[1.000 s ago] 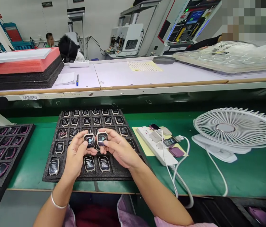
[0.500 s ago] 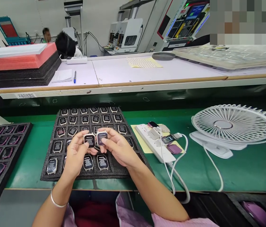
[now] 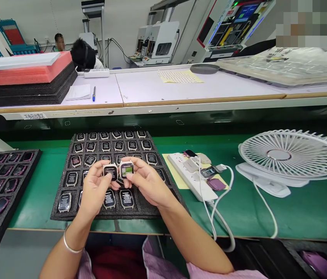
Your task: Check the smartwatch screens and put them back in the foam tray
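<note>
My left hand [image 3: 95, 190] is closed on a smartwatch [image 3: 110, 171] without a strap, its dark screen filled with lines of white text. Beside it, my right hand [image 3: 147, 182] grips a second smartwatch [image 3: 126, 169], whose screen shows a green and grey picture. Both thumbs rest at the lower edges of the watch faces. The two watches are side by side above a black foam tray [image 3: 61, 217]. Rows of similar watches lie in the tray's compartments, most with text on their screens. My hands and forearms hide part of the tray.
Another foam tray [image 3: 10, 207] with purple-rimmed watches lies at the left. To the right are a white power strip [image 3: 190, 179] with cables and small devices, and a white fan [image 3: 279, 155]. A raised shelf [image 3: 140, 91] runs behind, bearing a foam stack [image 3: 26, 93]. Two people are beyond it.
The screen of the watch in my right hand has gone from dark text to a green and grey picture, with my right thumb now lower on it. The camera view has shifted slightly.
</note>
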`<action>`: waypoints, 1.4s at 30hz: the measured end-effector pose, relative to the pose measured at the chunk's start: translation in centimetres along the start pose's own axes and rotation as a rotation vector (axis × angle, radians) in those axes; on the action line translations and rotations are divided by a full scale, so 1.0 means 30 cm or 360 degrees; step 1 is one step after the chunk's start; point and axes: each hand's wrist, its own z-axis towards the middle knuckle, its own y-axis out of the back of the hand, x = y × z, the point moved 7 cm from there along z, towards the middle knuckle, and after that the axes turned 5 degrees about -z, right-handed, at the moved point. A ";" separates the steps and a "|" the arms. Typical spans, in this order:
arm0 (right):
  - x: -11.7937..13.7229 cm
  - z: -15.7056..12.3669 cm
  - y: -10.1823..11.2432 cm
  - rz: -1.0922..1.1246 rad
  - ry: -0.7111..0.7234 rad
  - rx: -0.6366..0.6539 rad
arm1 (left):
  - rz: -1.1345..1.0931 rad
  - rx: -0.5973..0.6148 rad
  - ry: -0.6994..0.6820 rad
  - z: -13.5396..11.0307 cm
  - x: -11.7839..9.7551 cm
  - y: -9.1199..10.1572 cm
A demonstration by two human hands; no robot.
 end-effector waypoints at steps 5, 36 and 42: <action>0.019 -0.001 -0.007 0.0033 0.0025 0.0026 | -0.0051 0.0053 0.0022 -0.004 -0.019 -0.010; 0.065 -0.056 -0.003 0.0132 0.0124 -0.0084 | -0.0046 0.0057 0.0013 -0.062 -0.057 -0.070; 0.082 -0.088 0.002 0.0111 0.0160 -0.0046 | -0.0001 0.0081 -0.0024 -0.077 -0.065 -0.088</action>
